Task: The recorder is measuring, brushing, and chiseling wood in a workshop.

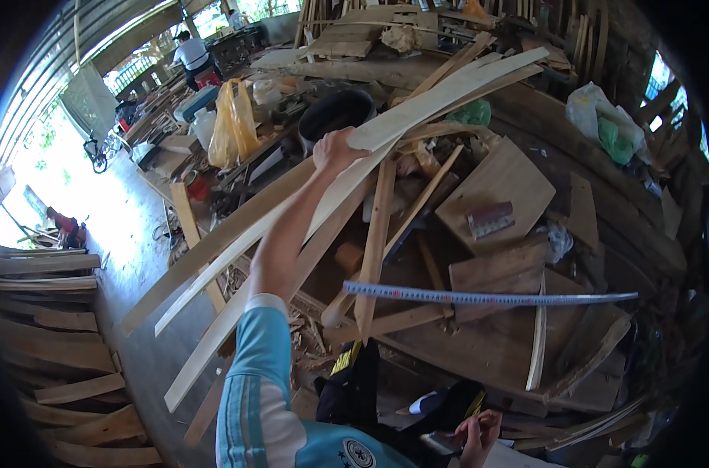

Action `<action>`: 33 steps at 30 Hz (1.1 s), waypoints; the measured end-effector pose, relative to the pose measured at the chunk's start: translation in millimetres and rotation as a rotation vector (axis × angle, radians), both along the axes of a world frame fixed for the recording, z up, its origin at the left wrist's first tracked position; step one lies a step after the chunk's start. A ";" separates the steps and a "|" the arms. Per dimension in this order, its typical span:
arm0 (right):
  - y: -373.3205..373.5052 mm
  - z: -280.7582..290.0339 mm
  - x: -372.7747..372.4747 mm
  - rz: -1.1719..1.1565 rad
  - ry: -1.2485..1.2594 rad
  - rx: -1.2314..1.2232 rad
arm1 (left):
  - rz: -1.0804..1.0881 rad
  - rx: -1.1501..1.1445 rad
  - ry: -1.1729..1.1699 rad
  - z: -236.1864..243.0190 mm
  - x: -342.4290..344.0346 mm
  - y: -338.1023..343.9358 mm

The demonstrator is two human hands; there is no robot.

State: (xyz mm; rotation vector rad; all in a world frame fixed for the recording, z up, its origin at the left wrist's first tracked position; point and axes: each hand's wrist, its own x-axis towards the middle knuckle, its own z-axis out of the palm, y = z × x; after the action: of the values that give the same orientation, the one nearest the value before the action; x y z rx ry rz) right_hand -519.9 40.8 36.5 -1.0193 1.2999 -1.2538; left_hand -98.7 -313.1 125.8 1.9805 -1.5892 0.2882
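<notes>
My left hand point(337, 150) grips a pale wooden strip point(448, 93) in a bundle of long boards angled from upper right to lower left. My left forearm crosses over the boards. Low at the right, my right hand point(479, 437) has curled fingers around something small, partly red, that I cannot make out clearly. A measuring tape blade point(491, 299) stretches horizontally above the cluttered workbench, right of my left arm. Beyond it are a pentagonal wooden panel point(495, 187), a reddish-brown block-like object point(487, 214) and several loose sticks point(376, 273).
Stacked planks point(58, 351) line the left side of the concrete floor point(136, 257). A black tub point(336, 109), a yellow plastic bag point(231, 125) and white bags point(596, 117) sit among scrap wood. A person in a light shirt point(192, 56) sits at the back left.
</notes>
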 end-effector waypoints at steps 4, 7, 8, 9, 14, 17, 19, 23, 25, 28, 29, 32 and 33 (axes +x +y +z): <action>-23.8 -5.1 -1.8 -0.008 0.064 0.089 | 0.058 -0.075 -0.141 -39.2 13.1 -54.1; -19.8 -10.0 -8.8 -0.044 0.044 0.076 | -0.058 -0.156 -0.055 -70.1 -5.9 -82.1; -25.3 -16.1 -8.7 0.049 0.017 0.103 | -0.067 -0.220 -0.063 -55.4 17.8 -67.9; -26.7 -21.0 -10.1 0.048 0.047 0.087 | -0.126 -0.219 -0.129 -56.1 28.9 -68.6; -35.6 -4.7 18.7 0.099 -0.037 0.109 | -0.084 -0.190 -0.128 -64.2 14.5 -24.2; -26.1 -10.5 12.0 0.176 -0.025 0.121 | -0.303 -0.153 0.052 -69.9 -29.6 92.7; -20.3 -3.1 26.5 0.230 -0.013 0.099 | -0.244 -0.032 0.079 -80.2 -44.3 206.2; -9.8 9.2 33.5 0.365 0.109 0.098 | 0.172 0.309 -0.011 -88.8 -37.5 387.4; -4.8 7.8 33.7 0.388 0.102 0.127 | 0.520 0.315 0.032 -85.9 -19.0 446.9; 1.6 4.5 43.4 0.439 0.105 0.177 | 0.697 0.424 -0.066 -104.7 16.2 505.6; 1.4 -1.4 43.4 0.513 0.151 0.101 | 0.707 0.547 0.001 -111.0 26.0 515.3; 5.7 -4.4 54.2 0.605 0.129 0.108 | 0.622 0.591 0.059 -120.3 50.4 518.4; 8.5 -5.1 55.4 0.599 0.131 0.090 | 0.538 0.652 0.026 -108.2 49.4 510.5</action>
State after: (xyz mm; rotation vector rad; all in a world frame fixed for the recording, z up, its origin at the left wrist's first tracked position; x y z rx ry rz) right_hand -464.5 49.3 31.4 -1.3169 1.0224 -0.6765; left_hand -49.4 197.5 17.6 2.8910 -1.1864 -0.0750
